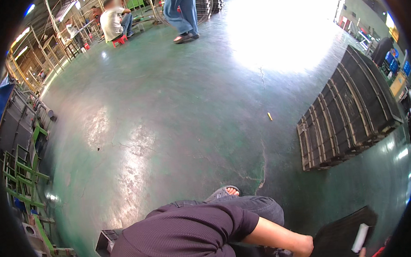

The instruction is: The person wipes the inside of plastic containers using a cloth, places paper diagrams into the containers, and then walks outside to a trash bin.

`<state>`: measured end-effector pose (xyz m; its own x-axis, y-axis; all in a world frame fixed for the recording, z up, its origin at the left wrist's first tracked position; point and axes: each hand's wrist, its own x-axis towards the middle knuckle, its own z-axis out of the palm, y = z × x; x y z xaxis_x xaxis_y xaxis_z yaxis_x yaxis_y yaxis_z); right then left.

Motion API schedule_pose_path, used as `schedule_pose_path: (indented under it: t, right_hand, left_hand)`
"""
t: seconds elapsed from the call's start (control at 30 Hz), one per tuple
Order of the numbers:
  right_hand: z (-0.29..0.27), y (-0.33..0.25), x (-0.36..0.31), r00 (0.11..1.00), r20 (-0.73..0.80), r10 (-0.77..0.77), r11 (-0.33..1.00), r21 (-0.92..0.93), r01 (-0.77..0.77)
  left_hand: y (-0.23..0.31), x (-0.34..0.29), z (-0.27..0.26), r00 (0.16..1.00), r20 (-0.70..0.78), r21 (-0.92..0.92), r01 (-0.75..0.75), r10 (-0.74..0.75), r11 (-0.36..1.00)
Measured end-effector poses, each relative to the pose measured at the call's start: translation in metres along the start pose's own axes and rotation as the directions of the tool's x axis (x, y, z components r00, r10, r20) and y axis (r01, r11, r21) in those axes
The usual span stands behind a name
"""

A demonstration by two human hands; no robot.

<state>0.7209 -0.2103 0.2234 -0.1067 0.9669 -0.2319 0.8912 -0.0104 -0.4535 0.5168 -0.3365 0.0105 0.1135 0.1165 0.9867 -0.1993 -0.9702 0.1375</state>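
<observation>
Black panel (333,235) lies just beyond the left hand (303,247), its edge touching or nearly touching the fingers; these are hidden from view, so whether they pinch it cannot be told. Farther past them, a white bar (360,237) shows against the panel, beside a fingertip (362,253) whose hand is cut off, its grip unclear. Well beyond the fingers, a stack of ribbed black crates (349,110) takes up floor (182,106), contents hidden. A grey box (105,241) stands well behind the fingers, its inside indistinct; a yellow scrap (270,116) lies well apart from them.
</observation>
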Motion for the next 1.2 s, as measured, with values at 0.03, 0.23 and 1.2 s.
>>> schedule_pose_path:
  t: [0.03, 0.23, 1.2]
  right_hand:
    - [0.03, 0.009, 0.009, 0.99, -0.096, -0.1, 0.978, -0.191, 0.08]
    - [0.204, 0.043, 0.035, 0.997, -0.047, 0.065, 0.888, -0.453, -0.079]
    - [0.34, 0.292, 0.023, 0.767, 0.24, 0.595, 0.34, 0.79, -0.511]
  left_hand:
    - [-0.018, -0.029, 0.009, 0.988, 0.094, 0.069, 0.118, -0.125, 0.991]
    - [-0.057, -0.082, 0.041, 0.877, 0.299, 0.177, 0.337, -0.377, 0.925]
    - [0.004, 0.043, -0.062, -0.246, 0.34, 0.402, 0.91, -0.908, -0.096]
